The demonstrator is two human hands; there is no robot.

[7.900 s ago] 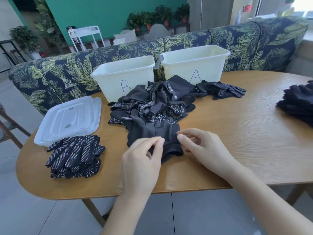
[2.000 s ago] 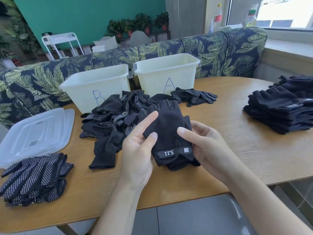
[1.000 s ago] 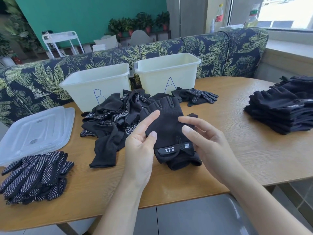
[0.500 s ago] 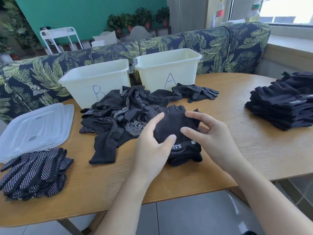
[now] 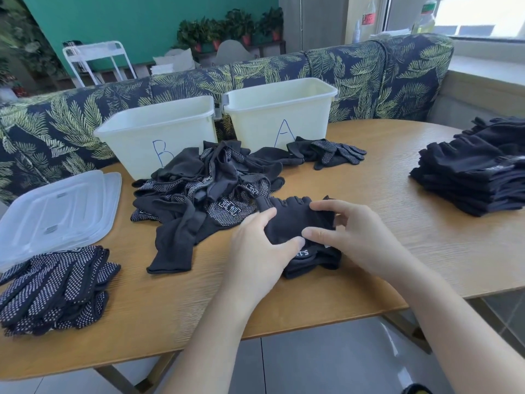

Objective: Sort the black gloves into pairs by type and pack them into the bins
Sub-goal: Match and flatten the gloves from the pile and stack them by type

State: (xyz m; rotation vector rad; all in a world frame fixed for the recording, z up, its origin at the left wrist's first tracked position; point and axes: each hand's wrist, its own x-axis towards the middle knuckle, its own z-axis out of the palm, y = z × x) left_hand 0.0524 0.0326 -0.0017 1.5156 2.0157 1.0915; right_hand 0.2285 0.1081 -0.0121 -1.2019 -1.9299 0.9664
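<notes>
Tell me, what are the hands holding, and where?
Both hands grip the plain black fingerless gloves: the left hand on their left edge, the right hand on their right edge.

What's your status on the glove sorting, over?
Left hand and right hand both gripping the fingerless pair on the table. Unsorted pile alongside. Bins not yet loaded.

Both hands grip a pair of plain black gloves [image 5: 295, 220] lying near the desk's [image 5: 369, 280] front edge: the left hand [image 5: 257, 251] curls over its left side, the right hand [image 5: 349, 237] pinches its right side. A loose glove heap [image 5: 204, 189] sits just behind. Bin B [image 5: 159, 132] and bin A [image 5: 279, 109] stand along the back edge. Dotted gloves [image 5: 54, 288] lie toward the front left corner beside clear lids [image 5: 56, 214], probably two stacked. A plain-glove stack [image 5: 468, 172] occupies the right edge.
</notes>
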